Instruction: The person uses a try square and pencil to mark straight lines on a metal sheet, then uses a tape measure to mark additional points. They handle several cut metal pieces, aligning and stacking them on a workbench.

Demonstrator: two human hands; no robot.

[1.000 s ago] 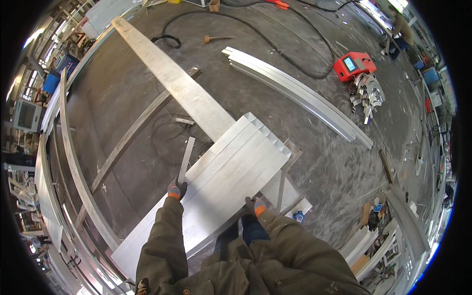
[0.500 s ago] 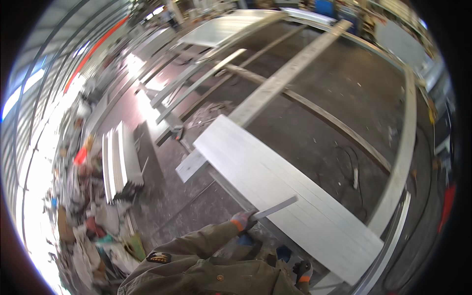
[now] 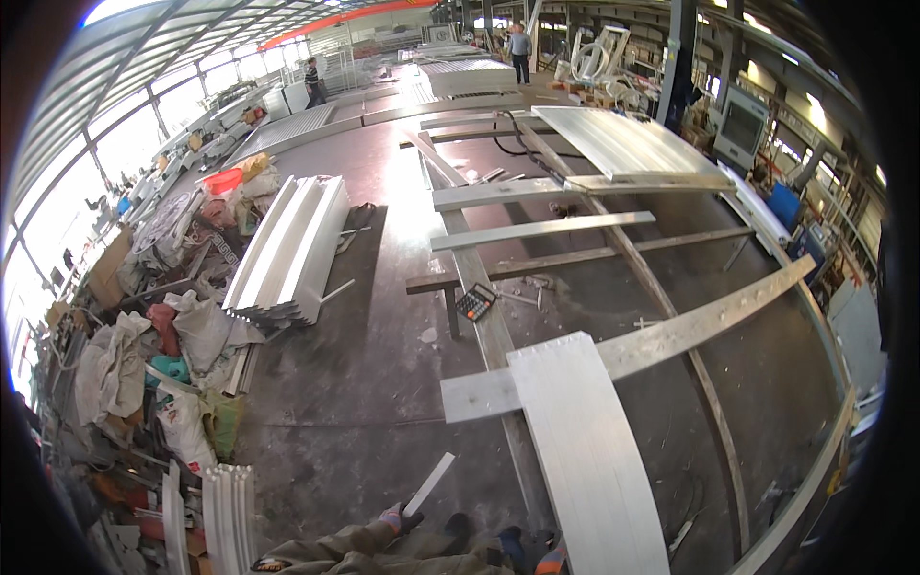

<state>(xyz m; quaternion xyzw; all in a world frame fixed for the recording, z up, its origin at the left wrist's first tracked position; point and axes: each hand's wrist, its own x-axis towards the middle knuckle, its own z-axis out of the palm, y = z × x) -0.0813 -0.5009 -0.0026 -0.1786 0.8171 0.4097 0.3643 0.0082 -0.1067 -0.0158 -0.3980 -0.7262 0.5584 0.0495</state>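
My left hand [image 3: 404, 518], in a dark glove with an orange cuff, is closed round one end of a short, flat metal strip [image 3: 429, 485]. The strip slants up over the floor, apart from the long white metal panel [image 3: 594, 441] to its right. That panel lies across a wooden plank [image 3: 666, 347] and a rail of the low frame. My right hand [image 3: 552, 561] shows only as an orange-edged glove at the bottom edge, near the panel's left side; its fingers are hidden. A black calculator [image 3: 475, 303] rests on the frame's rail beyond the panel.
A stack of ribbed white panels [image 3: 292, 251] stands on the floor at left, beside piled sacks and scrap [image 3: 196, 345]. More ribbed sheets [image 3: 632, 142] lie on the frame's far end. Two people [image 3: 519, 54] [image 3: 313, 82] stand far off. Beams [image 3: 541, 228] cross the frame.
My view has lifted and swung left, showing more of the hall. The strip, still in my left hand, no longer overlaps the white panel. My right hand has sunk mostly out of view.
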